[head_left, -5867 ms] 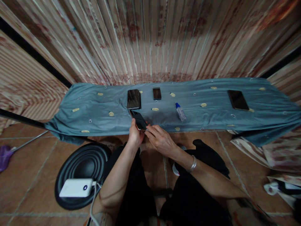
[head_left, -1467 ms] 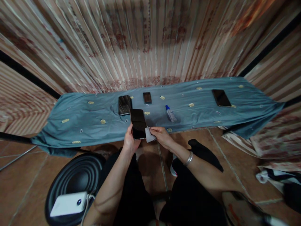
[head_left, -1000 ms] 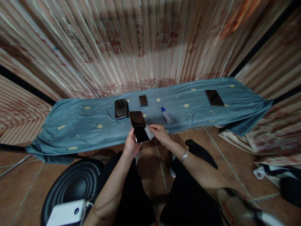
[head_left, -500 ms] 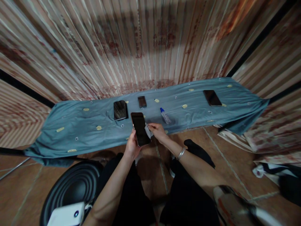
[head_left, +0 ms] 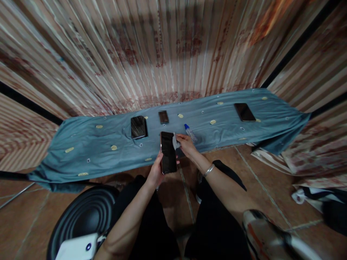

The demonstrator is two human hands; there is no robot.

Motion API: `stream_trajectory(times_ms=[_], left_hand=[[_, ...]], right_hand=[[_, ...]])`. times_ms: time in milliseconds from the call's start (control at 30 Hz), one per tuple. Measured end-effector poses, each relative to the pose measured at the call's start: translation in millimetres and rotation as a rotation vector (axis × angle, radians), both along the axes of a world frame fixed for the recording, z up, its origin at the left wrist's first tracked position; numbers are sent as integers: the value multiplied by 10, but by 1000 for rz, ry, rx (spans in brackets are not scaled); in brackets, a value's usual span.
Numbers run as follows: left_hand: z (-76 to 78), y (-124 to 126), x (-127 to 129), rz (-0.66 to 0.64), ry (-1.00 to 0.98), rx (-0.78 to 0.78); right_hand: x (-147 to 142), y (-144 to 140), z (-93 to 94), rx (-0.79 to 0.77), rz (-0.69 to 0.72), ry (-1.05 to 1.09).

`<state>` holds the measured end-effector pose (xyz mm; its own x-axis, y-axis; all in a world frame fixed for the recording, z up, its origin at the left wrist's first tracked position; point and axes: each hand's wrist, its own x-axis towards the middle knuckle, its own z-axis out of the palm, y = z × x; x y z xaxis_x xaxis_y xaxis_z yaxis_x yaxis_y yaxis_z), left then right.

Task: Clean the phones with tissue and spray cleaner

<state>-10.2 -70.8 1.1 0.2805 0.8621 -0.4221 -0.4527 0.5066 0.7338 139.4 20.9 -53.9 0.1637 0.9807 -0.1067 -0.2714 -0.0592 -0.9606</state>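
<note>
My left hand is wrapped round the lower part of a dark smartphone, whose black screen faces up toward me. Between the fingers of my right hand is a small grey cloth, pressed at the phone's upper right edge. Just behind my right hand, a clear bottle with a blue cap lies on the cloth-covered table; the hand partly hides it.
Stacked phones lie left of centre. A small blurred-out dark item lies near the back, and another phone at the right. A striped curtain hangs behind. A black round ridged object and a white device are at lower left.
Both hands have moved a little to the right with the phone, which now stands more upright in view. The grey cloth has shifted up along its right edge.
</note>
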Motion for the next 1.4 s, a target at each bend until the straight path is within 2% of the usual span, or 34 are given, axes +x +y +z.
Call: stream_trajectory(times_ms=[200,433,600,800,967,1133,1233,1400], left_hand=[[-54,-30,3,-67,56,17],[-87,-18,-29,-52,115,25],[-111,-19,-30,-45,164,89],[-204,6,-68,-48,175,155],[-254,-1,-87,-75,251,103],[-212,-7,-48,-57,307,104],[-194,-3,-12,-57,322,112],[-259,5,42,5,333,154]], right_hand=[[80,122,17,-6,-6,-57],[176,143,139,26,83,-206],[227,119,218,59,115,-324],[220,79,313,196,107,-496],[174,46,404,238,138,-446],[157,-14,463,316,160,-418],[152,-83,481,403,164,-520],[153,-197,522,557,127,-856]])
